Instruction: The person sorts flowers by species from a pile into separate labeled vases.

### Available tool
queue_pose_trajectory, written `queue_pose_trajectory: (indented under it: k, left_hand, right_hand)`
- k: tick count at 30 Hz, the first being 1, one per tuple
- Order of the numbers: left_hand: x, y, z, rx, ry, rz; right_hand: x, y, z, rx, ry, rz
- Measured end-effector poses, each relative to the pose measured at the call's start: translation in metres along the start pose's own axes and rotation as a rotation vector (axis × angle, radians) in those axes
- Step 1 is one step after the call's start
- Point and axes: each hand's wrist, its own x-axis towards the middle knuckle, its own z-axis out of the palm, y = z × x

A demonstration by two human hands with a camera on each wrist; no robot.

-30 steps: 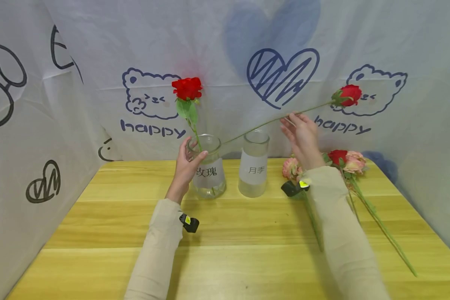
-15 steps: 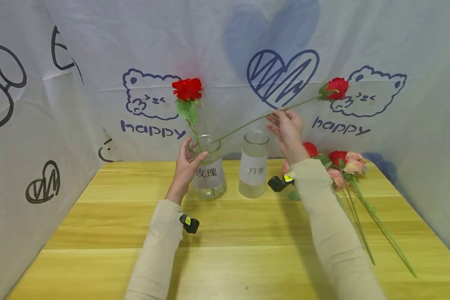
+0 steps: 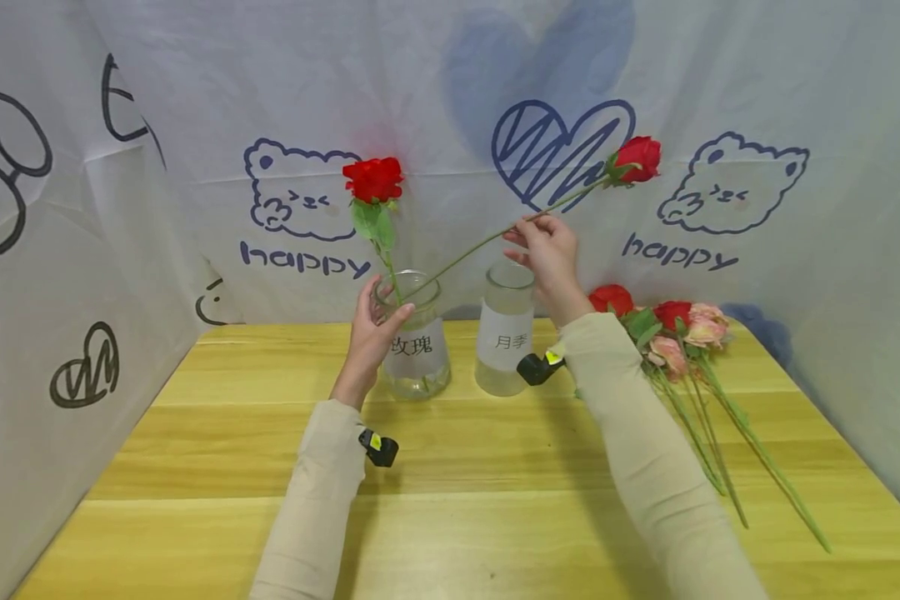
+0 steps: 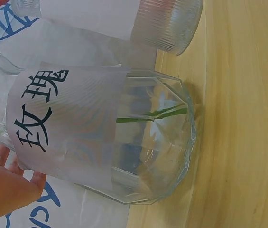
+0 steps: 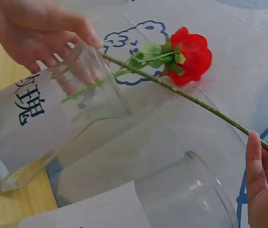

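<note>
My left hand (image 3: 367,337) grips a clear glass vase (image 3: 423,367) near its neck, thumb at the front. The vase bears a white label with dark characters and stands on the table. In it leans one open red rose (image 3: 373,179), its green stem end (image 4: 169,113) showing at the bottom in the left wrist view. My right hand (image 3: 555,257) pinches the long stem of a second red rose (image 3: 637,160) between thumb and fingers. That stem slants down leftward, and its lower end lies at the vase's mouth, near my left thumb.
A second, straighter glass vase (image 3: 504,337) with a white label stands just right of the first, below my right hand. On the table's right side lie several red flowers (image 3: 673,315) and pink flowers (image 3: 707,325) with long stems. A printed cloth (image 3: 450,208) hangs behind the table.
My right hand has moved left with the rose, and the bloom has risen. Its lower stem end has come from beside the vase's rim to over its mouth. The left hand stays put.
</note>
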Motion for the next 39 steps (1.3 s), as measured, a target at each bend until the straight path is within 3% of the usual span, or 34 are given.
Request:
queue_pose_trajectory:
  k: [5, 10, 17, 23, 28, 39]
  left_hand:
    - [-0.001, 0.001, 0.001, 0.003, 0.001, 0.003]
    - [-0.001, 0.002, 0.001, 0.002, 0.003, 0.003]
    - [0.018, -0.027, -0.003, -0.005, 0.017, 0.005]
    - [0.018, -0.028, -0.003, 0.002, 0.025, 0.01]
    - [0.019, -0.029, -0.002, 0.014, 0.031, 0.019]
    - [0.018, -0.029, -0.002, 0.013, 0.039, 0.018]
  right_hand:
    - [-0.003, 0.003, 0.006, -0.049, -0.028, -0.015]
    - [-0.005, 0.002, 0.015, -0.168, -0.087, -0.074]
    - [-0.005, -0.005, 0.033, -0.356, -0.214, -0.16]
    - [-0.001, -0.008, 0.053, -0.536, -0.346, -0.212]
    - [0.001, -0.008, 0.066, -0.74, -0.444, -0.217]
    - [0.002, 0.001, 0.077, -1.044, -0.539, -0.198]
